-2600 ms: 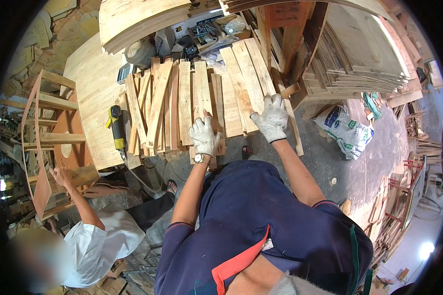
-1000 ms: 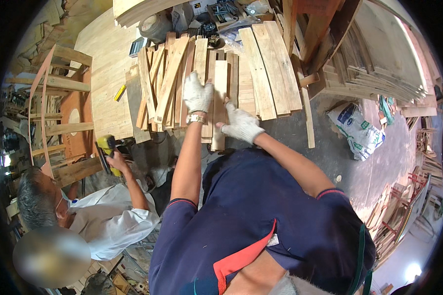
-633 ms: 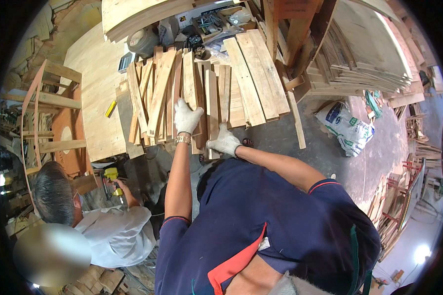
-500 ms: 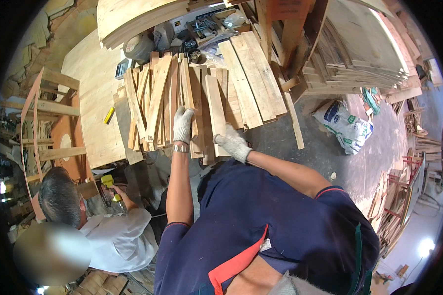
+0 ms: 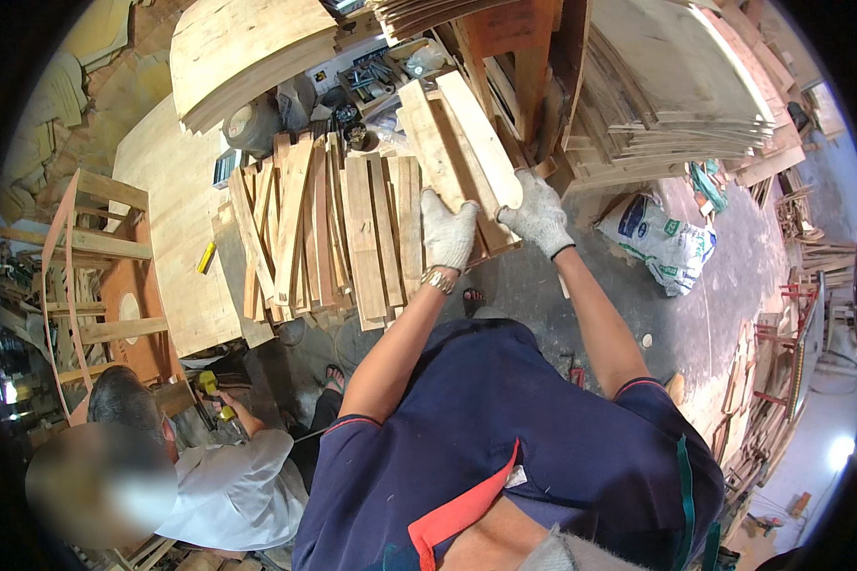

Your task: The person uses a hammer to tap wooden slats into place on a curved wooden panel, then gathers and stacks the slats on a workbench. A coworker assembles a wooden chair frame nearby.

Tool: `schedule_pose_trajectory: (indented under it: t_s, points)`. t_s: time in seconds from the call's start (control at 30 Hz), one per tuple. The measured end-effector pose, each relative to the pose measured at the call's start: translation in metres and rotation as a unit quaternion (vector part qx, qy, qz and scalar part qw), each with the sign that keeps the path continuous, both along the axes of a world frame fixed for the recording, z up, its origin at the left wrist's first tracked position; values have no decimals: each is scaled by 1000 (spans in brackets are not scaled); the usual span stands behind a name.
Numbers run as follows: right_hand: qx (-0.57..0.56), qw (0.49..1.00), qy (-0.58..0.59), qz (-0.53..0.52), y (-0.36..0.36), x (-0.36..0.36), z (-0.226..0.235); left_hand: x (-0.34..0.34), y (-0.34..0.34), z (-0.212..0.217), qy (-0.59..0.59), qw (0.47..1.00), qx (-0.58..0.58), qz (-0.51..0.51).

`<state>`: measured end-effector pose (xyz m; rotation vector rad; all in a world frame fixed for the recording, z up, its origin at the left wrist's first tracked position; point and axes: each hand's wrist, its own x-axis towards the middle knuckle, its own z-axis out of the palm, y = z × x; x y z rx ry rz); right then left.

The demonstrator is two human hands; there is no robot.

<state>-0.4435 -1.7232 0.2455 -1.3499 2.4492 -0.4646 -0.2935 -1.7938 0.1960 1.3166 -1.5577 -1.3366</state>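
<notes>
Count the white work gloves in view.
2: one on the left hand, one on the right hand, both gripping the lifted planks. The co-worker's hands are partly hidden.

Left hand (image 5: 446, 231) and right hand (image 5: 539, 214), both gloved, grip the lower end of wide wooden boards (image 5: 457, 143) at frame center-top. Narrower slats (image 5: 324, 228) lie just left.

The co-worker's yellow tool (image 5: 209, 388) is mostly hidden behind their hand.
</notes>
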Motion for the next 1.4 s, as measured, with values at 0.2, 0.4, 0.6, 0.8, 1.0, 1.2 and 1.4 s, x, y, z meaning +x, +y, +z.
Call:
schedule_pose_trajectory:
  t_s: [0.2,0.4,0.6,0.8,1.0,1.2,1.4]
  points:
    - [-18,999,30,20,-2,-18,-49,-41,-3,-34,-262,956,-117,-65]
    - [-22,992,126,25,-8,11,-44,-16,-15,-51,-224,955,-169,-100]
    - [1,992,121,42,-11,22,-53,67,-39,-56,-296,926,-233,-19]
    - [18,991,127,46,-13,25,-52,167,-22,-94,-521,829,-199,-44]
    - [22,990,128,52,-13,26,-45,152,-14,-100,-522,822,-225,26]
    - [31,992,113,55,-14,27,-41,157,-21,-98,-476,838,-256,78]
    - [42,990,118,57,-15,25,-48,122,-27,-74,-255,943,-169,128]
